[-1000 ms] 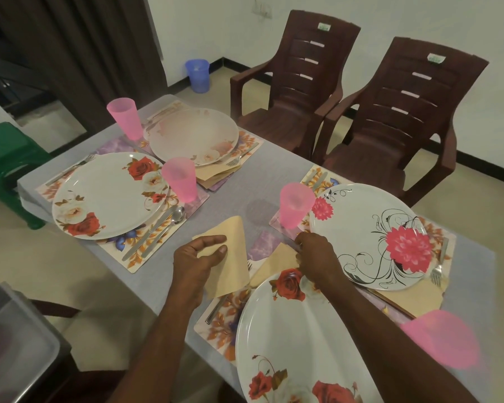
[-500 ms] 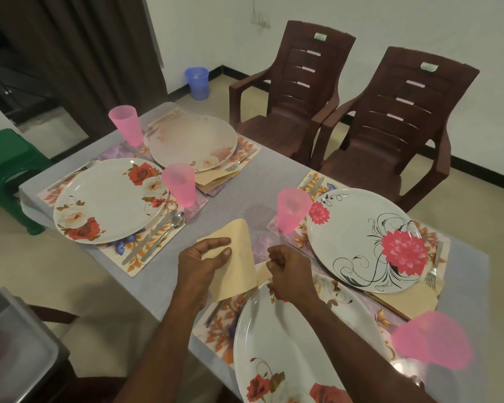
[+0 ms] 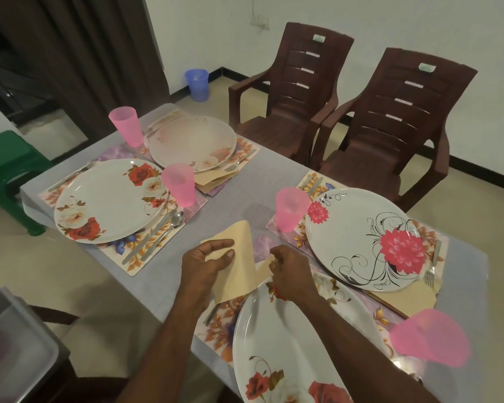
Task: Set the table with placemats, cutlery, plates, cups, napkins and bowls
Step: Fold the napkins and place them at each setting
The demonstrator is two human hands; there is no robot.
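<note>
Step in hand: napkin placement at the nearest setting, judged from the cream napkin [image 3: 239, 257] held up off the table [image 3: 239, 187] between both hands.
Left hand: the left hand [image 3: 205, 264] grasps the napkin's left part, thumb over its front face and fingers curled across it.
Right hand: the right hand [image 3: 291, 270] is curled and pinches the napkin's lower right corner; the exact finger contact is hidden behind the knuckles.
Napkin position: just beyond the far left rim of the near rose plate [image 3: 288, 344], above the floral placemat [image 3: 218, 330] under that plate; upper edge tilted up and away from the viewer.
Napkin relative to hands: spans the gap between them, touching both.
Near setting: the plate rests on the placemat; a piece of cutlery [image 3: 211, 314] lies left of the plate, partly hidden under the napkin.
Other settings: beyond the near rose plate, three settings each show a plate and a pink cup; napkins are visible tucked under two of those plates.
Near cup: a blurred pink cup [image 3: 431, 340] right of the near rose plate.
Next move calls for: probably folding or flattening the napkin, then laying it on the placemat beside or under the plate rim, without nudging the cutlery.
Not seen: bowls.
</note>
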